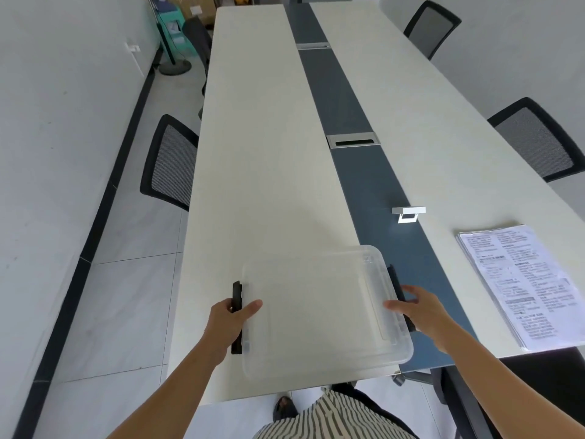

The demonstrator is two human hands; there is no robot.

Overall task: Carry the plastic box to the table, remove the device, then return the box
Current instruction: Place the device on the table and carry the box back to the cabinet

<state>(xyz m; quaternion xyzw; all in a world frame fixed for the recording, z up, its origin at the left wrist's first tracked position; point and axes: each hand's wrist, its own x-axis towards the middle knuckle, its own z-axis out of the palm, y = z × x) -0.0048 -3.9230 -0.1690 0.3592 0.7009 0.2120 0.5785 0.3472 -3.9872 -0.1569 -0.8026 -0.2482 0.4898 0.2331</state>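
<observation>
clear plastic box (323,308) on bench (253,153), 6 o'clock edge | my left hand (229,315) clamps its black latch (236,315), right hand (414,307) grips 3 o'clock side | looks light, stiff, slick; hold by latches

Soft, even daylight is filling the room and is casting only faint shadows on the long cream-coloured table top (262,160). The wide-angle lens is bowing straight lines toward the frame edges. Fine print on the white stack of printed sheets (522,283) is appearing blurred, and compression is softening distant detail.
</observation>
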